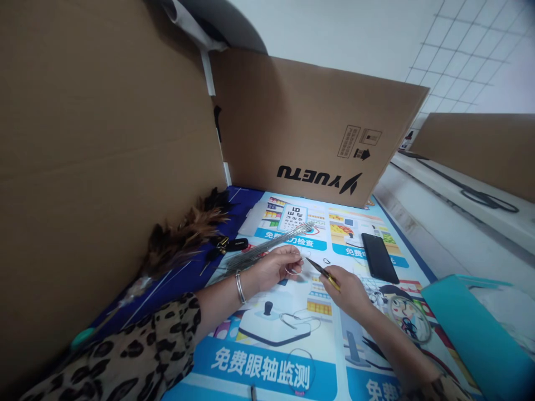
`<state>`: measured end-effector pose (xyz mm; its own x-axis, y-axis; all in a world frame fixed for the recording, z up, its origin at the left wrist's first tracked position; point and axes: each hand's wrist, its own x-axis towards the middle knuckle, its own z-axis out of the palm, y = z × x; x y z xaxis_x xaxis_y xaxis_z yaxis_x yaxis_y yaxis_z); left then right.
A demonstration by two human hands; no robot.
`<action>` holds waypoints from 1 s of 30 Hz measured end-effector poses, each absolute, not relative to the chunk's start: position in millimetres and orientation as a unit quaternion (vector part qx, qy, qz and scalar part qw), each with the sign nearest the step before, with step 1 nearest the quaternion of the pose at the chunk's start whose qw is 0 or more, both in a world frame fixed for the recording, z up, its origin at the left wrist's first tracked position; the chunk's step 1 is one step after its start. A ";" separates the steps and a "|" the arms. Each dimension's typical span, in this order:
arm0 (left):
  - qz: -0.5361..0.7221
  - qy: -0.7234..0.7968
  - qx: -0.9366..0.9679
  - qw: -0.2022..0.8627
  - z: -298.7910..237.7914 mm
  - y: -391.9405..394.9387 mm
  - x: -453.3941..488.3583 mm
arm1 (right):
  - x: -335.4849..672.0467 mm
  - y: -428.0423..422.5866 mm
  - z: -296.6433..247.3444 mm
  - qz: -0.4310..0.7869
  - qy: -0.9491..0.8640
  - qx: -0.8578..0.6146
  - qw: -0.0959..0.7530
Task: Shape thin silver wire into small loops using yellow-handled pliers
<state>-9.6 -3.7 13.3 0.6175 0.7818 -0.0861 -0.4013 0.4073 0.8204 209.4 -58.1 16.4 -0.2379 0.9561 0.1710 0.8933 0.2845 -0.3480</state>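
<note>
My left hand [278, 266] is closed, its thumb and fingertips pinching a thin wire loop [295, 272]. In my right hand [350, 292] is a pair of pliers [321, 269] with yellow handles and dark, pointed jaws. Their tip points toward the wire loop and lies close to its right side; whether they touch, I cannot tell. Behind my left hand lies a bundle of straight silvery wires [288, 236]. A small dark bent piece [326, 260] rests on the printed table cover [267, 365], just beyond the pliers.
A black phone [379, 258] lies to the right, with a round clear dish [409, 318] and a teal box [472, 334] nearer me. Keys with a black fob [237, 244] and a brown feather duster [184, 231] are left. Cardboard panels [267, 122] wall the left and back.
</note>
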 end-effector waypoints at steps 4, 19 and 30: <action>0.365 0.239 0.421 0.795 14.6 -4.4 -11.0 | 209.1 -58.3 16.6 0.089 -0.786 -0.589 0.168; 0.478 0.302 0.378 0.733 9.7 -10.7 -1.8 | 204.5 -58.5 20.4 0.167 -0.771 -0.582 0.197; 0.549 0.332 0.389 0.661 14.3 -17.2 2.2 | 195.2 -64.6 25.9 0.218 -0.787 -0.545 0.188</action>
